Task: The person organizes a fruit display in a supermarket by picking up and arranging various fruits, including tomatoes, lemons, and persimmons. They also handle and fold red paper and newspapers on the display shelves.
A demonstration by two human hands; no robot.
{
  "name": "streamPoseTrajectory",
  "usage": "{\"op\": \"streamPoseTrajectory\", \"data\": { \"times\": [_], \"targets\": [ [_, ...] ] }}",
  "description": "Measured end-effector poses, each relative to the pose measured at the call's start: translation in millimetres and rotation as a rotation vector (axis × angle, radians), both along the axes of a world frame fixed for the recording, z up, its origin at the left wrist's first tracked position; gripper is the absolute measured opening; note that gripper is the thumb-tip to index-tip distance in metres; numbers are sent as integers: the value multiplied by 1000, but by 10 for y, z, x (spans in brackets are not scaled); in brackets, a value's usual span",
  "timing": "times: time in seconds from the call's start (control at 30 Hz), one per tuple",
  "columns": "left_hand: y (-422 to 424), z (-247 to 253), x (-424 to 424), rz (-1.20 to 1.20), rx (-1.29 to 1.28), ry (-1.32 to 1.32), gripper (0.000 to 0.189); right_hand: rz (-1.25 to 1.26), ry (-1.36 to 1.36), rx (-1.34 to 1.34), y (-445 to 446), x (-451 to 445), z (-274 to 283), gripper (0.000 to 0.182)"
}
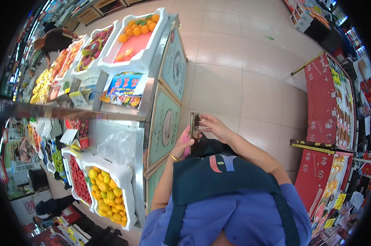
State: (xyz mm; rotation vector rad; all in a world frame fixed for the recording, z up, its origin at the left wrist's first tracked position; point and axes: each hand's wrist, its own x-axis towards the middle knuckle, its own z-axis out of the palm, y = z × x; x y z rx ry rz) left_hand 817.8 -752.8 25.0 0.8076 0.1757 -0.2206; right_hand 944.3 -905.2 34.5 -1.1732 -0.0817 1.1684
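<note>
In front of my dark green apron (222,181), my left hand (182,144) grips a smartphone (192,129) held on edge. A pink cover or case part (186,147) shows beside the phone, under my fingers. A gold-coloured bracelet (174,157) circles my left wrist. My right hand (216,127) is just to the right of the phone, fingers spread and holding nothing. Its fingertips are close to the phone's camera side; whether they touch it, I cannot tell.
At left, a metal fruit stand (139,144) carries white foam crates of oranges (138,30), dragon fruit (95,46), yellow citrus (107,193) and small red fruit (79,181). Red promotion stands (320,101) line the right, across tiled floor (216,80). A person (56,41) bends over the far crates.
</note>
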Motion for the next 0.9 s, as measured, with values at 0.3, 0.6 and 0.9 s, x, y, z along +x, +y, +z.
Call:
{"op": "streamPoseTrajectory", "data": {
  "times": [0.3, 0.6, 0.9],
  "targets": [
    [266, -400, 1864, -58, -246, 82, 94, -245, -212, -42, 390, 1353, -113, 40],
    [620, -238, 3558, -94, -16, 196, 95, -282, -123, -94, 759, 3012, 30, 46],
    [443, -372, 5246, -111, -56, 208, 103, -290, -98, -79, 592, 4675, -130, 55]
  ]
}}
